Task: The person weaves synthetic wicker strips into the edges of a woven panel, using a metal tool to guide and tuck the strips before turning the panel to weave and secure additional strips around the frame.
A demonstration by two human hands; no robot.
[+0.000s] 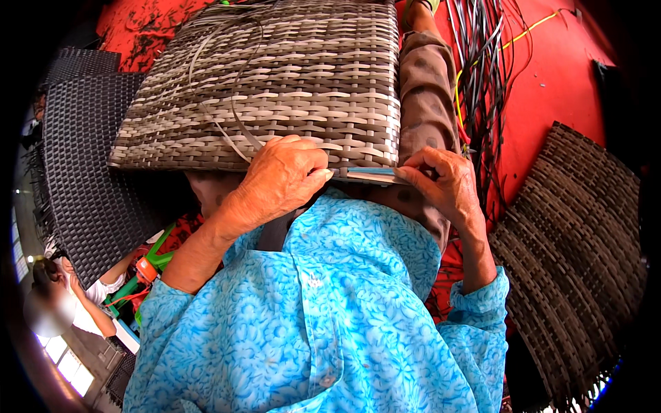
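A grey and beige woven rattan panel (289, 76) rests on my lap, its near edge toward me. My left hand (282, 175) grips that near edge, fingers curled around a flat blue tool or strip (368, 173) that runs along the edge. My right hand (444, 182) pinches the other end of the same blue piece at the panel's near right corner. Loose grey strands (234, 117) loop over the panel's surface.
A black woven panel (82, 151) lies at the left, a dark brown one (571, 255) at the right. A bundle of dark strands (482, 76) and a yellow cord (458, 103) lie on the red floor (558, 76). Another person (76, 289) sits at lower left.
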